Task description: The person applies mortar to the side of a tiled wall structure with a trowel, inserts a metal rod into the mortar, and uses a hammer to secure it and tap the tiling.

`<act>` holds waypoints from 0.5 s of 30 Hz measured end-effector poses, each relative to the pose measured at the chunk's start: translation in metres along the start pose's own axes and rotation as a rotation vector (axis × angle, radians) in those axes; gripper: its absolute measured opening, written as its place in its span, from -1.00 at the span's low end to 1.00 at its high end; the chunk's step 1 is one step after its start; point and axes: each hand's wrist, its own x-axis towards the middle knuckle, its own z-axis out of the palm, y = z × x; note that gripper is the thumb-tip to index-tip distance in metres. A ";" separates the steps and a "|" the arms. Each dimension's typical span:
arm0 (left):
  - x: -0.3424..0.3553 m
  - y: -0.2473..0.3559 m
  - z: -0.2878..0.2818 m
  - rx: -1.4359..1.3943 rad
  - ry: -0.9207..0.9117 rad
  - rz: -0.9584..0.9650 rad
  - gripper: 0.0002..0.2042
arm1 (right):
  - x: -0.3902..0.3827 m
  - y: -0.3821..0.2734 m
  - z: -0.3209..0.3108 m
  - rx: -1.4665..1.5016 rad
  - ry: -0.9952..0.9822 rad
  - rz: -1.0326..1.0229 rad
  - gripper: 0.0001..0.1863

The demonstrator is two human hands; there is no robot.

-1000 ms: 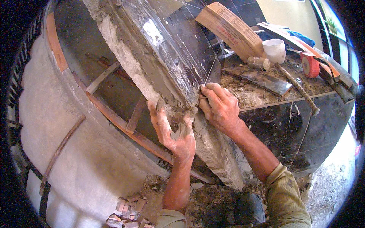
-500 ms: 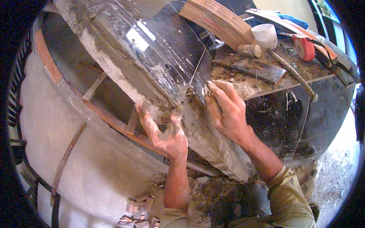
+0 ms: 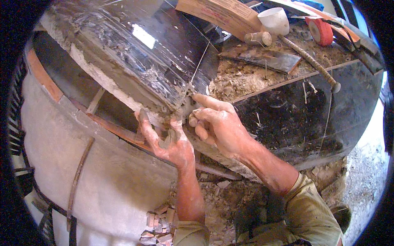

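Note:
A dark glossy slab (image 3: 164, 45) slopes across the upper middle, its near edge thick with wet grey mortar (image 3: 135, 84). At the slab's lower corner, my left hand (image 3: 174, 145) touches the mortared edge from below, thumb and fingers spread, with grey mortar smeared on them. My right hand (image 3: 225, 129) is just right of that corner. Its index finger stretches to the corner where a thin white string (image 3: 201, 61) ends; the other fingers curl in, and whatever they hold is hidden. Below, a mortared face (image 3: 221, 158) runs down behind the right wrist.
Beyond my right hand, a rubble-filled ledge (image 3: 242, 80) carries a dark tile piece (image 3: 262, 57), a rod with a rounded end (image 3: 312, 61), a white cup (image 3: 274, 21), a red roll (image 3: 321, 31) and a long cardboard box (image 3: 221, 14). Broken bricks (image 3: 158, 227) lie below.
My right hand has moved left to the slab's corner and stretched out its index finger. My left hand stays at the edge. The whole view has shifted somewhat.

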 end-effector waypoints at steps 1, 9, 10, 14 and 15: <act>-0.001 0.002 0.002 -0.046 -0.007 -0.008 -0.36 | 0.002 0.001 -0.001 0.079 0.003 0.017 -0.35; -0.003 0.000 0.003 -0.115 -0.017 -0.029 -0.38 | 0.011 0.013 -0.004 0.341 -0.154 0.029 -0.26; -0.002 0.002 0.003 -0.127 -0.017 -0.035 -0.38 | 0.011 0.013 -0.004 0.364 -0.207 0.034 -0.24; -0.002 0.004 0.005 -0.148 -0.006 -0.040 -0.39 | 0.011 0.011 -0.009 0.391 -0.238 0.068 -0.34; -0.003 0.003 0.004 -0.150 -0.004 -0.042 -0.39 | 0.013 0.012 -0.011 0.544 -0.333 0.118 -0.29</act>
